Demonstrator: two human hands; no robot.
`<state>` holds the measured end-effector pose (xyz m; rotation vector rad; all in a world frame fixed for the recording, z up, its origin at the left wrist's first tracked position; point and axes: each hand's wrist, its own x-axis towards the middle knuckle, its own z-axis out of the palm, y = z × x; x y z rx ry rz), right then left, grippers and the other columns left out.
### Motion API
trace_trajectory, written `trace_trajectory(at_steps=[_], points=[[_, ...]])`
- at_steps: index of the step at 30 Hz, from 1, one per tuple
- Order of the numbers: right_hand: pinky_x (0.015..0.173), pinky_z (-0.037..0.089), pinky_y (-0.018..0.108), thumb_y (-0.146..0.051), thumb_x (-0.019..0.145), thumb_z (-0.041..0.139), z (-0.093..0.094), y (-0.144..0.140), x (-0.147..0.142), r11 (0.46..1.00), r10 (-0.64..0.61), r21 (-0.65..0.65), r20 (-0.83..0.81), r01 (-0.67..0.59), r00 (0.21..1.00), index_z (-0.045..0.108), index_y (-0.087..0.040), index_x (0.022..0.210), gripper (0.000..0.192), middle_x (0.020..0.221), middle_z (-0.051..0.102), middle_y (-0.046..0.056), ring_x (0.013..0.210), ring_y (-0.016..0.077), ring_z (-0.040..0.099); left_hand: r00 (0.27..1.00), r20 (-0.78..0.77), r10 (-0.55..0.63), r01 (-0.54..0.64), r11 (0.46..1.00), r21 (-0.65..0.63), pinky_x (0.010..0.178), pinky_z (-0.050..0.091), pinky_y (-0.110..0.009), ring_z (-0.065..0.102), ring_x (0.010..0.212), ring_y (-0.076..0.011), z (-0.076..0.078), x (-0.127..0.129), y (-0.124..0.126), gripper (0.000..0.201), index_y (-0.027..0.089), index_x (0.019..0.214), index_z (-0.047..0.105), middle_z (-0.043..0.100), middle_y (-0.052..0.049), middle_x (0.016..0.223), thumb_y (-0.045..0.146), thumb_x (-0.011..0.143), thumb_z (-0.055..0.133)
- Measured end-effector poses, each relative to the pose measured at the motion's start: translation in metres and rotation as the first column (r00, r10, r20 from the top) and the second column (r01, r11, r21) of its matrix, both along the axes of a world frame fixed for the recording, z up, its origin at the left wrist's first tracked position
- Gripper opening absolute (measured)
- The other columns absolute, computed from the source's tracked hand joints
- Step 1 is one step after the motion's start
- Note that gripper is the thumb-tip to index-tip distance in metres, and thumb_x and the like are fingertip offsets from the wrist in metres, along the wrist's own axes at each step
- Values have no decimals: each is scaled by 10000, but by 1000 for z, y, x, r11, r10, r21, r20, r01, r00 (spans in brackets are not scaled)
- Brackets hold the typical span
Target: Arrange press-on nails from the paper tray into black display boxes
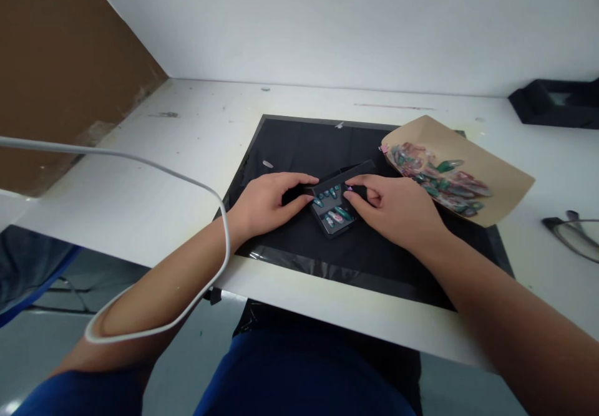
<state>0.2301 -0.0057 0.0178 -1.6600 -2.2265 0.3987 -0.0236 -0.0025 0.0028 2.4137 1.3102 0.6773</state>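
both hands were set on a small black tray [333, 207] that lay on a black mat [290, 148] near the middle of the white table [163, 179]. the left hand [266, 204] was pressed against the tray's left edge, fingers curled round its far corner, seemingly so that it was kept from sliding. the right hand [393, 207] was closed in a pinch, thumb and forefinger brought together on a tiny purple-tinted piece [349, 188] at the tray's right side, just above the rows of green press-on nails [334, 210] seated in it. the tray was thus held between the two hands, touching both. a brown paper sheet [496, 179] heaped with loose nails [440, 176] was kept just to the right, within easy reach of the pinching hand. a white cable [187, 182] was draped over the left forearm.
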Motion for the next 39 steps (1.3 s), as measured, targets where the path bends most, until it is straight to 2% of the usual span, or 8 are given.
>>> trace_trajectory(at_steps=[6,14,22,27,32,34,39], points=[[551,331,294,-349,891,617,3,1,5,999,42,-19,-18,-42,999,808,-255,1055,268,587,608,-20,507,144,498,1000,9,-13,13,1000,20,982,588,-345,716,1157,-217,-2,-1,2,309,256,1243,700,754,-15,1243,357,959,627],[558,355,294,-342,897,618,5,-4,4,990,83,-109,-86,-92,993,811,-246,1017,247,586,590,-25,517,139,495,1000,18,-23,23,999,31,991,590,-351,717,1156,-216,-1,-1,0,286,248,1218,707,758,-20,1230,345,959,634],[520,321,290,-406,892,637,11,-7,8,992,32,-114,-153,-49,988,797,-242,983,246,528,490,-48,472,123,435,998,-4,-55,55,996,73,961,598,-330,726,1129,-206,-1,-1,1,250,227,1195,707,764,-34,1212,297,969,625],[528,331,292,-319,879,619,12,-3,16,993,51,-99,-57,-56,997,770,-248,945,180,573,570,-36,509,131,492,997,-19,-74,75,993,89,937,604,-319,734,1111,-210,0,-1,2,246,215,1189,710,767,-39,1203,281,968,624],[601,414,302,-320,889,609,6,-3,17,991,108,-78,-62,-113,992,743,-269,1076,236,798,688,2,690,171,610,997,-18,-71,73,992,99,914,606,-313,740,1093,-210,2,-2,1,240,213,1179,714,771,-38,1194,285,965,631],[616,430,308,-324,884,619,6,-3,16,990,111,-79,-83,-118,990,737,-264,1084,240,833,692,11,715,177,615,997,-20,-74,76,991,107,889,610,-308,747,1069,-208,2,-3,1,236,220,1171,718,776,-35,1180,290,962,634],[595,418,310,-353,882,632,7,-3,16,985,137,-94,-83,-145,987,747,-256,967,173,801,674,15,686,172,587,997,-16,-77,78,991,111,878,610,-299,747,1058,-202,1,-4,1,238,230,1172,719,775,-30,1182,280,953,640]])
